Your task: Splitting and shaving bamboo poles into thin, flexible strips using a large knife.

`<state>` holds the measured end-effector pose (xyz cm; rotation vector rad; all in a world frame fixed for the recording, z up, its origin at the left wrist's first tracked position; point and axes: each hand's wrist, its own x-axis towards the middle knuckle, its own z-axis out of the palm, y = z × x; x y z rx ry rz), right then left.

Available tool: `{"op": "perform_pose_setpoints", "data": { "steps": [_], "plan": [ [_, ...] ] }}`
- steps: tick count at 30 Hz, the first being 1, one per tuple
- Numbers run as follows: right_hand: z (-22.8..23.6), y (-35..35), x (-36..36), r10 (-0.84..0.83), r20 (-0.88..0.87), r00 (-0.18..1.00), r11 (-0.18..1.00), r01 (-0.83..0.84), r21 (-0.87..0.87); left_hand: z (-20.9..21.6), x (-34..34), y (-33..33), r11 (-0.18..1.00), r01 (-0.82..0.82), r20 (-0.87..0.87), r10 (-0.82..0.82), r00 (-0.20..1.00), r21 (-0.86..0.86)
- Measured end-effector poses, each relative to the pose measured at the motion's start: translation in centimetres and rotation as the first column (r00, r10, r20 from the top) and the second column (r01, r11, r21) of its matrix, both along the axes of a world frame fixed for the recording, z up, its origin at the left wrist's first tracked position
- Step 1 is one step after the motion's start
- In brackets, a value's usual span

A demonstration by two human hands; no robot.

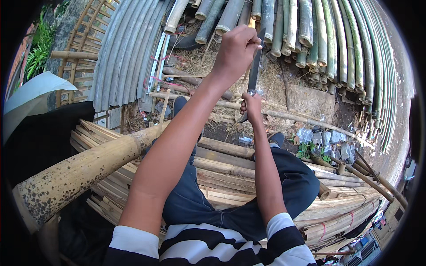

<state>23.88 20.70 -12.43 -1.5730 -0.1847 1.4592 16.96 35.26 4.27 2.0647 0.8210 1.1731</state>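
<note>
My right hand (252, 107) is wrapped round the handle of a long machete (254, 73), held out in front of my knees. Its dark blade points away from me, the tip rising past my other hand. My left hand (239, 48) is closed farther out, its thumb and fingertips beside the upper part of the blade. A thin pale strip shows just below that hand, but I cannot make out whether the fingers hold it. I sit with bent knees over stacked split bamboo (226, 181). A thick, dark-speckled bamboo pole (84, 170) slants past my left side.
Many cut green bamboo poles (326, 40) lie at the far side, ends facing me. Grey corrugated sheets (122, 53) and a bamboo ladder-like frame (82, 37) stand at far left. Plastic litter (330, 139) lies at right; a dark tyre (184, 43) sits beneath the poles.
</note>
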Motion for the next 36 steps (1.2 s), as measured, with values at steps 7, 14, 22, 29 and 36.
{"op": "perform_pose_setpoints", "data": {
  "steps": [7,14,22,29,36],
  "plan": [
    [-12.6,-3.8,1.3,0.18,0.241,0.954,0.936,-0.092,-0.339,0.8,3.1,-2.2,0.986,0.164,-0.075,-0.162,0.984,0.018],
    [2.6,0.6,-1.1,-0.121,0.0,0.993,0.99,0.12,0.073,1.2,0.8,-0.6,0.994,-0.054,-0.037,0.051,0.998,-0.1],
    [-8.9,-2.3,0.4,0.038,0.032,0.999,0.965,-0.029,-0.26,1.9,2.2,-0.6,0.993,-0.113,-0.116,0.108,0.987,-0.039],
    [-8.4,-5.8,-1.7,-0.058,0.141,0.988,0.981,0.083,-0.178,1.5,2.2,-1.3,0.987,-0.082,-0.108,0.067,0.992,-0.141],
    [5.0,-0.2,-1.3,-0.196,0.168,0.966,0.967,0.161,0.199,0.3,1.0,-0.5,0.996,0.021,-0.069,-0.027,0.997,-0.086]
  ]
}}
